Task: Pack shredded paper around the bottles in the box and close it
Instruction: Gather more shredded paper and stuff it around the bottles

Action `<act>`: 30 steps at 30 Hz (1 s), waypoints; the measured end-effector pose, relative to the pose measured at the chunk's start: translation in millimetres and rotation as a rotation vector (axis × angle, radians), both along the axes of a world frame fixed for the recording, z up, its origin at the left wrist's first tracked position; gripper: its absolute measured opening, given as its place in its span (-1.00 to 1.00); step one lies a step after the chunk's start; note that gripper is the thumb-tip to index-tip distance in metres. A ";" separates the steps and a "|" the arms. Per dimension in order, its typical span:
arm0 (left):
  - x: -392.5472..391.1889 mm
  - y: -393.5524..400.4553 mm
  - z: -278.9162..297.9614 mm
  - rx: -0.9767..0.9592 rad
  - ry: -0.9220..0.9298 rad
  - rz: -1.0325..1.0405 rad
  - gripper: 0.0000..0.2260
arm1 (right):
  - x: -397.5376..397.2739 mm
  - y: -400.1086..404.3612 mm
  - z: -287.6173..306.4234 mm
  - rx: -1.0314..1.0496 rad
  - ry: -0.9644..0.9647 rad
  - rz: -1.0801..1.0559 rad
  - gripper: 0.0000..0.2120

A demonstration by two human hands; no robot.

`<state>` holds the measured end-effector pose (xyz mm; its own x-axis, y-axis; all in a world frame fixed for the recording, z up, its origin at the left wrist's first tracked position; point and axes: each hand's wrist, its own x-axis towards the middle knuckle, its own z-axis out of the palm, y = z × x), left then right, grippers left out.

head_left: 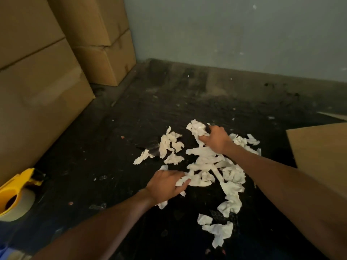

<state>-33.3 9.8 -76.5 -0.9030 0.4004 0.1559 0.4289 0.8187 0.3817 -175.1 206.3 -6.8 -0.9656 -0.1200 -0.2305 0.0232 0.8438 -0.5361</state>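
White shredded paper lies scattered in crumpled strips on the dark floor in the middle of the view. My right hand is at the far side of the pile, closed on a bunch of crumpled paper. My left hand rests at the near left of the pile, its fingers pinching paper strips. A brown cardboard flap of a box juts in at the right edge. The box's inside and the bottles are out of view.
Stacked closed cardboard boxes stand at the left, with more behind them against the grey wall. A yellow tape dispenser with a roll of tape lies at the lower left. The dark floor is dirty with small debris.
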 end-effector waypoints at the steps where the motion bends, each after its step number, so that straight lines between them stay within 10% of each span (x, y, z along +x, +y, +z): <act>1: -0.5 -1.7 10.1 0.004 0.010 0.022 -0.43 | -0.1 4.2 12.6 -0.008 0.023 -0.008 -0.50; 30: 72.8 51.7 217.5 0.097 0.348 0.244 -0.62 | 174.2 169.9 217.1 0.061 0.412 -0.272 -0.58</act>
<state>39.5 61.5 141.0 -0.8562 0.1498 0.4945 0.3437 0.8797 0.3287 -0.9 376.2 210.3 -0.9723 0.1508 0.1785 0.0432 0.8669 -0.4966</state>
